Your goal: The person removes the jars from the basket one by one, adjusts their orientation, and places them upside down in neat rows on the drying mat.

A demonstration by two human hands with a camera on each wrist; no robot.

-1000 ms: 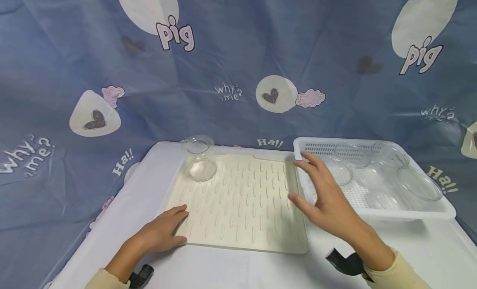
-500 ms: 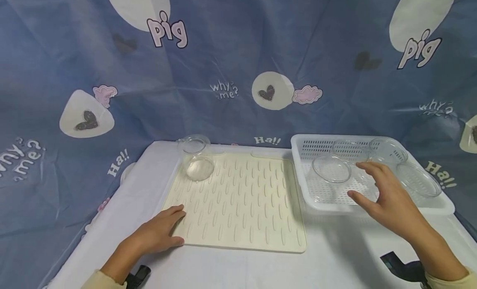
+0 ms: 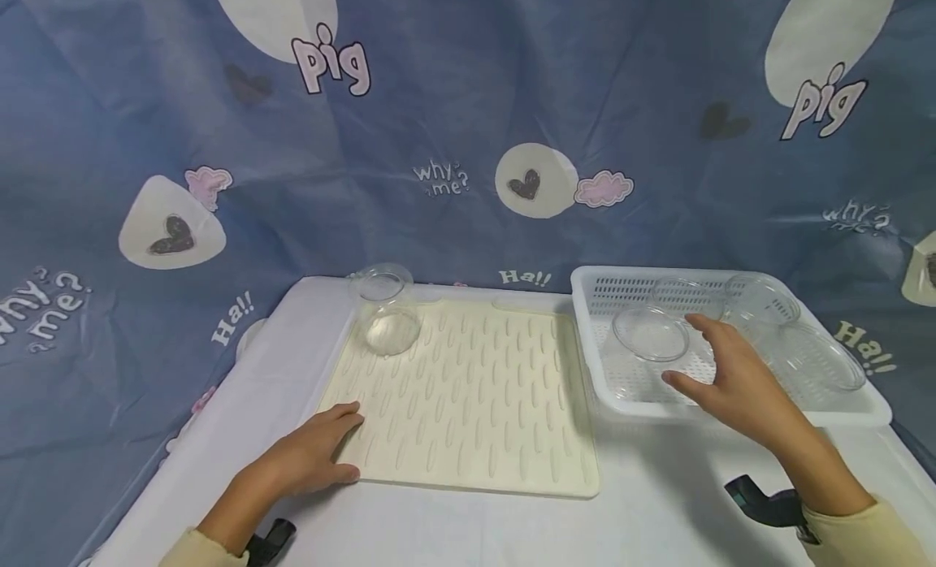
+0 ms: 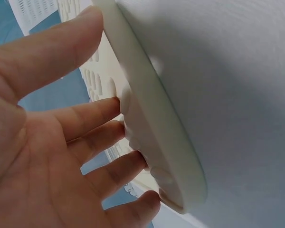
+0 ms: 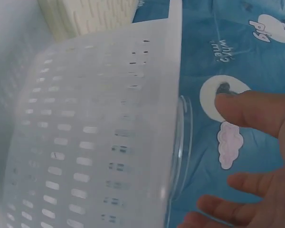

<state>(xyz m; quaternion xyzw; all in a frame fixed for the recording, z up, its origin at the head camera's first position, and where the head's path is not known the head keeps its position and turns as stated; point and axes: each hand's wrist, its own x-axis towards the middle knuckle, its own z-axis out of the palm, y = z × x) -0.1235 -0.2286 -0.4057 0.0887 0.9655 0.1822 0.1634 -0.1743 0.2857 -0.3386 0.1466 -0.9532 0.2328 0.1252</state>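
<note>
Hovering over the white perforated plastic basket, right hand has thumb and fingers spread, grasping nothing. Nearest clear round bowl, likely glass, sits in the basket's left part, nearer the right hand; round rim, no long axis. Bowl lies just left of thumb and index tips; contact can't be told. Left hand touches cream rectangular ridged mat at its near-left corner, fingers extended, ungripped.

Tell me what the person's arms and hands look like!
The left hand and right hand are bare, without gloves. The left sleeve and right sleeve are plain pale beige. A curved black piece, probably a camera mount, shows by each wrist: left mount, right mount.
</note>
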